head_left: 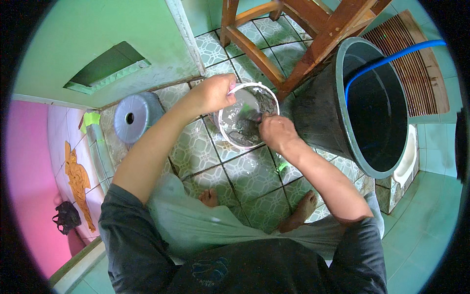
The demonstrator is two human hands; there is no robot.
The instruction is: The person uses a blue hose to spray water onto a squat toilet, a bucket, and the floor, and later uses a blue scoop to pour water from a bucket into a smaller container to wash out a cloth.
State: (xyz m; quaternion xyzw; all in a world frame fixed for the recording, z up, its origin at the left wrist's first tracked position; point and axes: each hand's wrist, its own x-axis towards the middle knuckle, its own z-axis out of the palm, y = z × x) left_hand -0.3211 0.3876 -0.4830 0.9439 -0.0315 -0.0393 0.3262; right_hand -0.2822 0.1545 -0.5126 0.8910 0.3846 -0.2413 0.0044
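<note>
A small bucket point(224, 128) with a white rim stands between my hands, its mouth turned up toward me. Cloudy, shiny liquid and something dark and wet show inside, along with a patch of green. My left hand point(215, 93) is closed on the bucket's white handle at the upper left of the rim. At the right side of the rim, my right hand point(279, 132) is closed with its fingertips just inside the mouth. What those fingers hold, if anything, is hidden.
A large black tub point(320, 105) with a blue hose point(406, 50) in it stands at right. Behind are a wooden chair point(259, 56) and a ribbed washboard point(409, 68). A grey-blue stool point(132, 117) stands left. Orange cloth point(77, 174) and a black bag point(67, 217) are further left.
</note>
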